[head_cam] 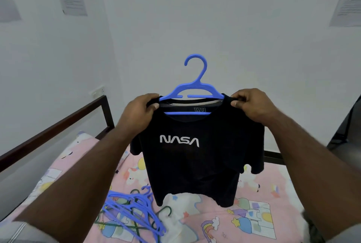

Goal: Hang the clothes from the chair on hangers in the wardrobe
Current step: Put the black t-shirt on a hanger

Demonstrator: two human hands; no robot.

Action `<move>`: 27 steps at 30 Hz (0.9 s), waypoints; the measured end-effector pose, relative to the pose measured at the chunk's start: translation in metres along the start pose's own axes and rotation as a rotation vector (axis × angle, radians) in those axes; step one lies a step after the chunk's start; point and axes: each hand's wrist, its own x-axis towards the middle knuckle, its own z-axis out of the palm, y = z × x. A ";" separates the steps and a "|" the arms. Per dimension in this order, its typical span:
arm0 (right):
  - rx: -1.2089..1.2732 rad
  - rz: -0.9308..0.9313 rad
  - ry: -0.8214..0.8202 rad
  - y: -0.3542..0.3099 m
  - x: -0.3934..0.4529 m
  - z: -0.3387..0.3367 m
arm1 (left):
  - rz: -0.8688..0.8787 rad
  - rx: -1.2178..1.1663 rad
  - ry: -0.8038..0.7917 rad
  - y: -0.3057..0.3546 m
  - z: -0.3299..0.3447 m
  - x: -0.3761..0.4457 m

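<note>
Left hand (139, 109) and right hand (252, 104) each pinch a shoulder of the black NASA T-shirt (195, 155) on the blue hanger (192, 88). Releasing unevenly could likely tip the hanger and let the shirt slide off

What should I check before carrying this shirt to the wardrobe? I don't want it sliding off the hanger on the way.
1. Blue hanger inside the neck of the black NASA T-shirt: ok, its hook stands clear above the collar.
2. Left hand pinches the shoulder: ok.
3. Right hand pinches the other shoulder: ok.
4. Shoulders seated evenly on the hanger arms: cannot tell, the hands cover both ends.
5. Shirt hanging smooth: not ok, its hem is bunched and touches the pink bedsheet.
6. Wardrobe rail free: cannot tell, not in view.
</note>
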 end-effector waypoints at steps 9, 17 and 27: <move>0.223 0.038 -0.043 -0.015 -0.031 0.006 | -0.072 -0.089 0.019 -0.031 -0.046 -0.012; 0.612 0.143 0.055 -0.016 -0.058 0.003 | -0.045 -0.074 -0.002 -0.055 -0.091 -0.015; 0.747 0.122 0.122 -0.042 -0.061 -0.006 | -0.057 -0.148 -0.019 -0.066 -0.119 -0.026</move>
